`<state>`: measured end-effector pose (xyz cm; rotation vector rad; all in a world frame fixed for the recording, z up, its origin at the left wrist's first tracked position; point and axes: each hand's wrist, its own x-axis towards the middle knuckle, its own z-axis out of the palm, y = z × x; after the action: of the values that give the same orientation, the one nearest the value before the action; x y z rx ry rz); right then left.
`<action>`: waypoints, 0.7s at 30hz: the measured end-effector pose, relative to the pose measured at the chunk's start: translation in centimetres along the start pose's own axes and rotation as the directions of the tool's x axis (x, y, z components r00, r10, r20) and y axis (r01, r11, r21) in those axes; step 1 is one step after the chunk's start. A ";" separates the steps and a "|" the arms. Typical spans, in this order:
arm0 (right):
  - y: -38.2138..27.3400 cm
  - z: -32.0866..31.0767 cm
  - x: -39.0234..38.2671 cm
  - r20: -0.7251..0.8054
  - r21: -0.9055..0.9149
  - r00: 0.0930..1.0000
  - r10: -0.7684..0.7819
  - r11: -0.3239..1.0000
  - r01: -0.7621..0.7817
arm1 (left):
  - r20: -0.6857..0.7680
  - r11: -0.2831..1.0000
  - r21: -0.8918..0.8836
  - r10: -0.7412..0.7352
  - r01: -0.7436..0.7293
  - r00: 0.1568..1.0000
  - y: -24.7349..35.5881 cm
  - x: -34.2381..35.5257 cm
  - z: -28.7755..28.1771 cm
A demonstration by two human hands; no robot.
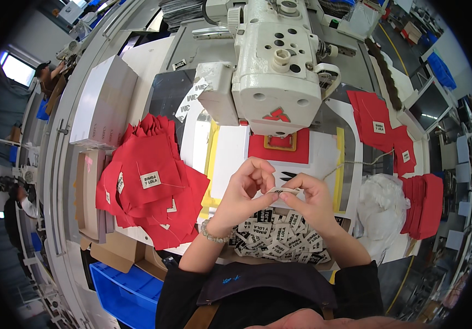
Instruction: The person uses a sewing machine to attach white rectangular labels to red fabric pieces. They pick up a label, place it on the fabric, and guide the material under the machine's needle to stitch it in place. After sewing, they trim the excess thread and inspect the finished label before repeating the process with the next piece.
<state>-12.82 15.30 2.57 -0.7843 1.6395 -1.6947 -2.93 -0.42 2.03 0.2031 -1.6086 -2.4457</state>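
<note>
In front of the sewing machine [277, 82], my left hand [242, 192] and my right hand [314, 203] meet over a small white fabric label [277, 189]. Both hands pinch it between thumb and fingers, and they partly cover its print. Just beyond, dark pointed tips of a small tool [287, 176] lie on the white work plate [230, 148]. A red fabric piece [301, 155] sits beneath the machine head, with a brass-coloured clamp frame [280, 143] on it. Below my hands is a heap of similar labels [280, 236] in a cardboard box.
Red pieces with sewn labels [142, 189] pile up at left, beside a white carton [103, 101]. More labelled red pieces [370, 118] lie at right, near a crumpled clear plastic bag [381, 205] and a red stack [425, 205]. A blue bin [120, 293] stands at lower left.
</note>
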 end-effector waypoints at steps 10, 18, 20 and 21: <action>-0.1 0.3 -0.4 -0.061 -0.202 0.979 -0.197 0.963 0.181 | -0.029 0.789 0.579 0.273 -0.207 0.962 1.1 -1.4 1.3; 0.0 0.5 -1.0 -0.128 -0.069 0.969 -0.213 0.976 0.206 | -0.051 0.798 0.570 0.269 -0.193 0.962 1.3 -1.6 1.3; 0.0 0.7 -1.0 -0.145 -0.016 0.969 -0.200 0.980 0.200 | -0.064 0.827 0.536 0.241 -0.170 0.968 1.0 -1.7 1.1; 0.0 0.8 -1.0 -0.138 0.011 0.972 -0.190 0.981 0.193 | -0.067 0.832 0.527 0.245 -0.174 0.967 0.8 -1.8 1.1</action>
<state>-11.61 15.63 2.67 -0.8552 1.6752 -1.9372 -1.39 0.68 3.23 0.2459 -2.0706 -1.7524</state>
